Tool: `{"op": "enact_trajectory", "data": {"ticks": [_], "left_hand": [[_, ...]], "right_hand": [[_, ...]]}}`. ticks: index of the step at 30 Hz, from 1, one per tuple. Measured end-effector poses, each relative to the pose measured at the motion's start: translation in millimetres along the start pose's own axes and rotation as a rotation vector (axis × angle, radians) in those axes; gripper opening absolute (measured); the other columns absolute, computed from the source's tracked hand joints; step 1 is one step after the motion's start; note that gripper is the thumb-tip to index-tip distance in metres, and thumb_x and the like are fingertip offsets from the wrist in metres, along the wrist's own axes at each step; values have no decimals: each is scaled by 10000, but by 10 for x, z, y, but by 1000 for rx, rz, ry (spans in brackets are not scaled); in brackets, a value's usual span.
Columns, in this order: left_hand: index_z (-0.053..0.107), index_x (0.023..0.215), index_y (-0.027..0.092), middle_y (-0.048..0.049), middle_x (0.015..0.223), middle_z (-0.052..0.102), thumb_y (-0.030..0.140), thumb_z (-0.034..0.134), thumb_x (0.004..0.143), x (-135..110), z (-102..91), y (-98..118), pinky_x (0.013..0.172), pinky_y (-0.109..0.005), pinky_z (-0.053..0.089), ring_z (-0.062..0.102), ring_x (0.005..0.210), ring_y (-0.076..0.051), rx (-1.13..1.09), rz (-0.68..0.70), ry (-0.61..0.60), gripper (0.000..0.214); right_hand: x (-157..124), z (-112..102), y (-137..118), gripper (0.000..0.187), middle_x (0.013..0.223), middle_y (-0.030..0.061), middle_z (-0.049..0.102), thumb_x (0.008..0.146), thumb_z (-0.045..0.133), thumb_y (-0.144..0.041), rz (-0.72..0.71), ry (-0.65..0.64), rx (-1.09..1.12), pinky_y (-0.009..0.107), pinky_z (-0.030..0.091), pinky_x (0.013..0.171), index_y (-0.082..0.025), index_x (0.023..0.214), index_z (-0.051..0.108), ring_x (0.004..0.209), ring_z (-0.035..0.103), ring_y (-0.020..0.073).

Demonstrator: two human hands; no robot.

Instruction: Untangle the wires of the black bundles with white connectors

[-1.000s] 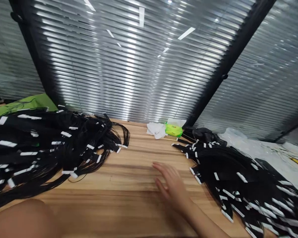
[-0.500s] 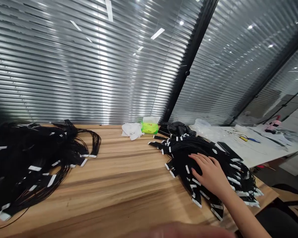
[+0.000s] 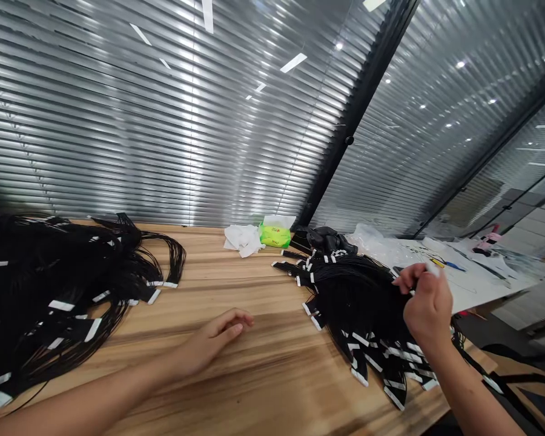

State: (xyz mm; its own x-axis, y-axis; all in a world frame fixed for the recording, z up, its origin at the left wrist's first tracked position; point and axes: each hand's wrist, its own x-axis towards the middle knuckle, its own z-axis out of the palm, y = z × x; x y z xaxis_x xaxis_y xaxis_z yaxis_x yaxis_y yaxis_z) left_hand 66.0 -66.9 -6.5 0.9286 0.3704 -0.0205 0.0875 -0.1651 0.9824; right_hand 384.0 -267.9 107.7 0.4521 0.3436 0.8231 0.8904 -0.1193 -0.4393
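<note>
My right hand (image 3: pixel 427 306) grips the far side of a fanned bundle of thin black cords (image 3: pixel 358 297) with small white tabs, pinching some strands near a white tab at the fingertips. The exact strands held are hard to tell apart. My left hand (image 3: pixel 218 340) rests over the bare wooden tabletop (image 3: pixel 254 387), its fingers loosely curled and holding nothing. A second, larger black bundle with white tabs (image 3: pixel 91 266) lies at the left, some way from that hand.
A crumpled white tissue (image 3: pixel 243 240) and a green packet (image 3: pixel 275 236) stand at the table's back edge, beside a black bag (image 3: pixel 327 240). A white sheet with small tools (image 3: pixel 476 272) lies to the right. Slatted blinds on glass (image 3: pixel 163 121) run behind.
My right hand has moved from pressing on top of the bundle to its far side, now pinching strands. My left hand has come forward over the table from the bottom edge.
</note>
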Motion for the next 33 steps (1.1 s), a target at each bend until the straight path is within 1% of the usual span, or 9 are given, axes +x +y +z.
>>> {"op": "enact_trajectory", "data": {"ticks": [2,7,11,17,22,25,28,30,33], "left_hand": [[527,1192,208,-67,1163,575,530,435,915,44,-22,-41,1003,-354,366,502,1101,-208,53,-4,-1,435],[511,1221,215,-67,1143,589,488,466,907,56,-10,-28,975,-360,401,527,1054,-203,144,-24,-31,418],[354,1380,237,-107,1242,540,475,504,893,38,-10,-61,1038,-416,373,520,1129,-220,122,-7,49,562],[158,1473,227,-134,1527,263,484,690,749,40,-199,-57,1191,-480,130,220,1422,-296,190,156,428,934],[248,1424,247,-119,1524,295,635,465,843,13,-415,26,1104,-449,323,429,1306,-282,-62,158,485,732],[381,1361,217,-175,1365,514,681,75,899,-10,-360,51,771,-422,527,651,1014,-276,-189,82,223,724],[327,1410,271,-139,1426,459,737,271,860,-61,-165,67,841,-383,502,604,1128,-262,-208,-44,-273,723],[359,1400,259,-146,1378,507,646,650,722,-111,-37,68,875,-383,481,625,1054,-267,-103,-42,-295,833],[367,1411,271,-105,1411,487,443,736,719,-167,42,36,1021,-409,390,537,1182,-281,551,196,-165,803]], "right_hand": [[121,118,-144,348,601,-69,286,940,163,-549,-57,142,83,273,319,434,-275,754,271,446,321,139],[390,510,-610,454,525,-85,367,669,770,-463,-231,170,122,269,311,471,-248,627,372,446,347,95],[327,894,-1313,414,507,-86,336,774,702,-376,-304,-59,487,246,256,431,-237,573,368,436,282,80],[82,1237,-2191,365,499,-104,267,905,481,-489,8,-434,1307,235,290,419,-254,654,357,389,240,87],[-43,1512,-1747,397,622,-40,476,891,444,-563,340,-247,1208,289,457,631,-239,668,389,622,532,135],[-293,1699,-1244,434,543,-72,356,825,528,-609,507,-259,1037,241,330,460,-227,644,427,465,369,100],[-551,1809,-931,461,554,-82,316,812,512,-643,568,-191,952,228,242,420,-231,644,392,444,305,86],[-646,1853,-854,463,553,-86,304,820,468,-663,588,-159,902,231,228,416,-238,661,376,436,287,87],[-659,1904,-824,462,543,-83,327,814,443,-680,596,-184,830,242,255,426,-243,675,387,441,313,101]]}}
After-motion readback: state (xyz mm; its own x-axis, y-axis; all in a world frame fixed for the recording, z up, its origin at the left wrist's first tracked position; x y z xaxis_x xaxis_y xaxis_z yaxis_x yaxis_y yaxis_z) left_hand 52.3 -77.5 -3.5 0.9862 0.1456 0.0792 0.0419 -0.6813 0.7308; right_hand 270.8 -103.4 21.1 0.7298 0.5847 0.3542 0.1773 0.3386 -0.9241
